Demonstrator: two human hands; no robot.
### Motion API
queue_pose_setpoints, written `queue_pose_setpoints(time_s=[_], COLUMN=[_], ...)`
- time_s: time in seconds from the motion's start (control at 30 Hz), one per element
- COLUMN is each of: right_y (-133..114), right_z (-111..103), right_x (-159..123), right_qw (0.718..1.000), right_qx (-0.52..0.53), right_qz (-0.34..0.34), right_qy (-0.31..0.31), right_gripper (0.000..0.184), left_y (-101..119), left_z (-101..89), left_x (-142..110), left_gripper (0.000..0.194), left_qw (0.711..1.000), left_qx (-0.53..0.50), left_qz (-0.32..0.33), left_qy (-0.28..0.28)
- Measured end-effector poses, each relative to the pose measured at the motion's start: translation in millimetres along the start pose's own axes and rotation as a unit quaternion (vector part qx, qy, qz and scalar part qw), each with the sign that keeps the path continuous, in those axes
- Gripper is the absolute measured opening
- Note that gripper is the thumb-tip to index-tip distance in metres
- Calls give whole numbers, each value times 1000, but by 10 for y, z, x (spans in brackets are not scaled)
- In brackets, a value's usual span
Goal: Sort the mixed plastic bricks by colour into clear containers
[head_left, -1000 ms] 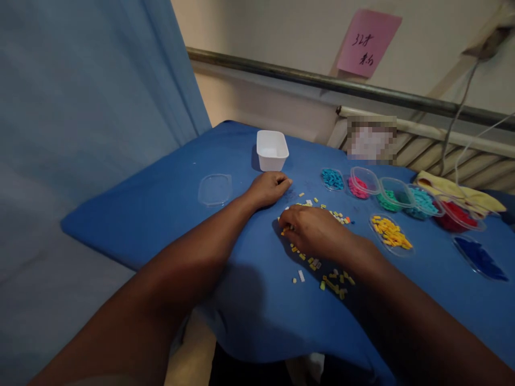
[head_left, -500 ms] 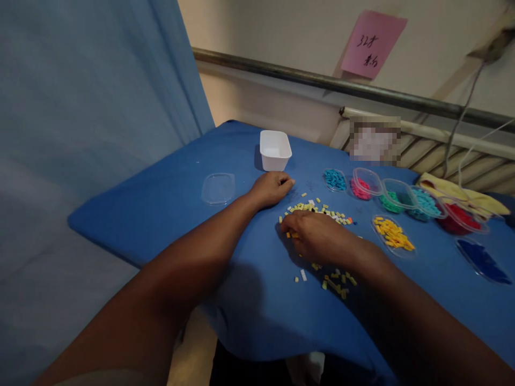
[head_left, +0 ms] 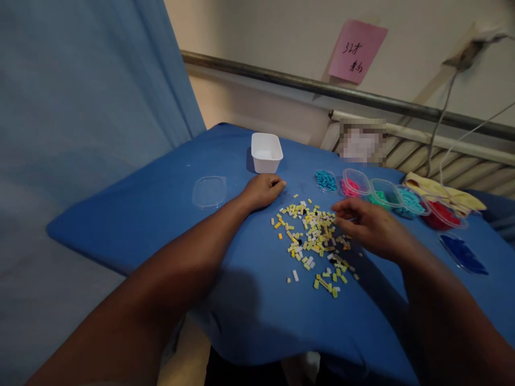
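A loose heap of small building bricks (head_left: 317,230), mostly pale yellow and white with some orange and black ones, is spread over the blue-covered table. At its far left side rests my left hand (head_left: 263,191), fingers curled in; what they hold, if anything, is hidden. My right hand (head_left: 368,225) hovers at the heap's right side, thumb and fingers apart, with no brick visible between them. It hides the spot of the orange-brick tray. Just beyond my left hand stands an empty white tub (head_left: 267,155).
A clear lid (head_left: 210,192) lies to the left. Along the back right are clear containers of blue bricks (head_left: 325,181), pink bricks (head_left: 351,187), green, turquoise and red bricks (head_left: 442,214). Dark blue bricks (head_left: 463,253) lie nearer, and a yellow cloth (head_left: 444,190) lies behind.
My right hand has lifted off the heap and moved right, uncovering the bricks and now covering the orange-brick tray. My left hand stays in place; the view has shifted slightly.
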State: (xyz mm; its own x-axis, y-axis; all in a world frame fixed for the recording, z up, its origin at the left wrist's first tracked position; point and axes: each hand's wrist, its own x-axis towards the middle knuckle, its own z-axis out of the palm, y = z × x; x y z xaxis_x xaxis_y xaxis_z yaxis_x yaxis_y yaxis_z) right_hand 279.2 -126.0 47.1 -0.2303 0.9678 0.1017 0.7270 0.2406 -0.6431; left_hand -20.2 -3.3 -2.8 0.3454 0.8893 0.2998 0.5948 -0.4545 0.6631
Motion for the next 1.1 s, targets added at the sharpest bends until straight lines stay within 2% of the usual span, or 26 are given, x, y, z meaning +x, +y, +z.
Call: queue_pose_setpoints(time_s=[0.07, 0.13, 0.27, 0.37, 0.47, 0.53, 0.63, 0.77, 0.87, 0.97, 1.1], right_y=[280, 523, 806, 817, 639, 420, -9, -537, -732, -796, -884], right_z=[-174, -311, -420, -392, -270, -129, 120, 387, 514, 596, 619], right_x=[-83, -151, -226, -238, -223, -204, -166, -73, 25, 106, 153], right_qw=[993, 976, 955, 956, 965, 982, 994, 979, 972, 964, 931], right_qx=[-79, -162, -249, -255, -204, -127, -43, -44, -120, -197, -300], right_qz=[36, 77, 113, 86, 36, -10, -90, -184, -158, -110, -107], right_qy=[84, 124, 116, 120, 160, 142, 33, -80, -122, -143, -177], right_gripper=[36, 39, 40, 34, 30, 27, 19, 14, 14, 13, 15], left_y=[-2, -11, -29, -20, 12, 30, 30, -1, -12, -8, -8], left_z=[1, 2, 2, -5, -16, -19, -13, 4, 10, 12, 21], left_x=[7, 16, 34, 35, 26, 19, 16, 19, 14, 7, 5], left_gripper=[37, 37, 38, 38, 38, 38, 36, 34, 33, 33, 34], left_qw=[1000, 1000, 1000, 1000, 1000, 1000, 1000, 1000, 1000, 1000, 1000], left_qx=[1, 5, 13, 7, 5, 10, 11, -5, -15, -14, -5], left_qz=[-4, -7, -10, -10, -19, -24, -28, -18, -10, -5, -5], left_qy=[0, 1, 3, -1, -3, -3, 1, 4, 6, 4, 5])
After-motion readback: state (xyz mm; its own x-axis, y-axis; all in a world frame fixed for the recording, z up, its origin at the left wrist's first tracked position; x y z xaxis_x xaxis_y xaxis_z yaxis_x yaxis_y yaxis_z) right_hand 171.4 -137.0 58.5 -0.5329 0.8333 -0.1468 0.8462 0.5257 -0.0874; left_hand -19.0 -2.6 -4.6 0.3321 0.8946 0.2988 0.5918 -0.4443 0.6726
